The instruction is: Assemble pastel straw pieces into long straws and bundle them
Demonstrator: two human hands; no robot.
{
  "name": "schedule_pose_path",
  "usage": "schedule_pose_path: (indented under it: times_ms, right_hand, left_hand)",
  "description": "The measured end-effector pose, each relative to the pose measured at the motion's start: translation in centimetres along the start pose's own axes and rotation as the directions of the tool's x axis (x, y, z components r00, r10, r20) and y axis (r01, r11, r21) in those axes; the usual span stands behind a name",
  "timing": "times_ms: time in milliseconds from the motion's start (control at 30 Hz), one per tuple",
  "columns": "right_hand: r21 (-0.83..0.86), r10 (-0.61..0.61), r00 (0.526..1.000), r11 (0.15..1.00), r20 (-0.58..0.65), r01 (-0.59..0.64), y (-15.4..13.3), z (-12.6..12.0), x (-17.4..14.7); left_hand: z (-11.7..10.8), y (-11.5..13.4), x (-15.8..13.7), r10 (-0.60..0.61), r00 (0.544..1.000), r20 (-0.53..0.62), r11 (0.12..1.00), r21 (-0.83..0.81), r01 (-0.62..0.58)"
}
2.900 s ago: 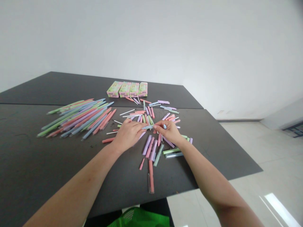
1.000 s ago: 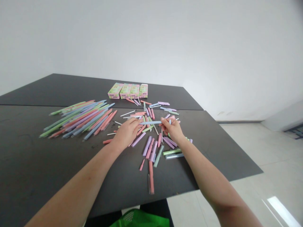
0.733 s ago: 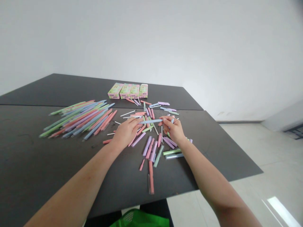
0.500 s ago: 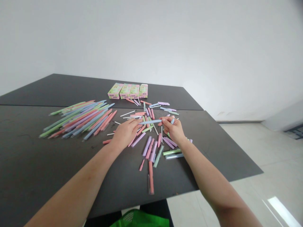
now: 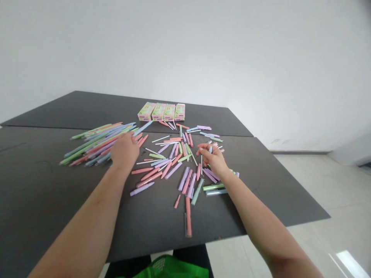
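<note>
My left hand [image 5: 125,150] is over the right side of a pile of long pastel pens [image 5: 95,144] at the left of the table. A light blue pen [image 5: 144,127] sticks out past its fingers, which are closed round it. My right hand [image 5: 213,158] is to the right of the scattered pen parts, its fingers curled together. A short light blue pen piece [image 5: 210,149] shows between them; most of it is hidden. Between my hands lie loose pink, purple and green barrels [image 5: 175,159] and thin white refills [image 5: 193,157].
Several small green and pink boxes [image 5: 159,112] stand in a row at the back of the dark table [image 5: 72,208]. Near the front edge lies a pink pen barrel [image 5: 188,218], with a purple piece [image 5: 142,189] to its left. A pale wall rises behind.
My left hand has moved left to the pile, carrying the light blue pen away from my right hand. My right hand stays nearly in place with the short blue piece.
</note>
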State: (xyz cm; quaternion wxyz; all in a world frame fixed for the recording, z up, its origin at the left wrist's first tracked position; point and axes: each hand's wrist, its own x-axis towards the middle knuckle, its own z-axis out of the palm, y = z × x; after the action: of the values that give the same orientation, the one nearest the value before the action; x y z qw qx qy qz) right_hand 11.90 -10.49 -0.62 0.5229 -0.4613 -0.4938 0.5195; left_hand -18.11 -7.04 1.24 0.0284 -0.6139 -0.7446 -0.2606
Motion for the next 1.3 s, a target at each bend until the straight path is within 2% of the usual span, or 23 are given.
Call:
schedule_pose_path:
  times_ms: [100, 200, 333, 467, 633, 767, 1133, 1300]
  right_hand:
    - [-0.01, 0.01, 1.0, 1.0, 0.009, -0.01, 0.2, -0.1, -0.1]
    - [-0.01, 0.023, 1.0, 1.0, 0.007, -0.022, 0.1, -0.1, -0.1]
    - [-0.015, 0.014, 1.0, 1.0, -0.007, -0.014, -0.1, -0.1, -0.1]
    - [0.033, -0.007, 0.999, 0.999, -0.041, 0.008, -0.2, -0.1, 0.1]
    - [0.113, 0.005, 0.997, 0.994, -0.073, 0.003, -0.2, -0.3, 0.3]
    - [0.104, 0.016, 0.998, 0.995, -0.056, -0.01, -0.2, -0.4, 0.3]
    - [0.11, 0.034, 0.998, 0.994, -0.058, -0.027, -0.2, -0.2, 0.3]
    - [0.201, 0.052, 0.996, 0.979, -0.079, -0.036, -0.2, -0.3, 0.5]
  left_hand:
    - [0.0, -1.3, 0.3, -0.047, 0.999, 0.013, 0.999, 0.007, 0.047]
    - [0.1, -1.5, 0.2, -0.067, 0.997, -0.047, 0.998, -0.021, 0.066]
    - [0.2, -1.0, 0.1, -0.001, 0.995, -0.104, 1.0, -0.026, -0.002]
    - [0.9, -0.4, 0.3, 0.152, 0.988, -0.007, 0.988, -0.038, -0.152]
    - [2.1, 0.0, 0.1, 0.249, 0.945, 0.21, 0.968, -0.014, -0.252]
    - [2.5, -0.4, 0.1, 0.297, 0.926, 0.232, 0.949, 0.033, -0.313]
    - [1.5, -2.0, 0.7, 0.129, 0.969, 0.21, 0.961, 0.216, -0.175]
    - [0.7, -1.6, 0.4, 0.101, 0.976, 0.192, 0.96, 0.24, -0.147]
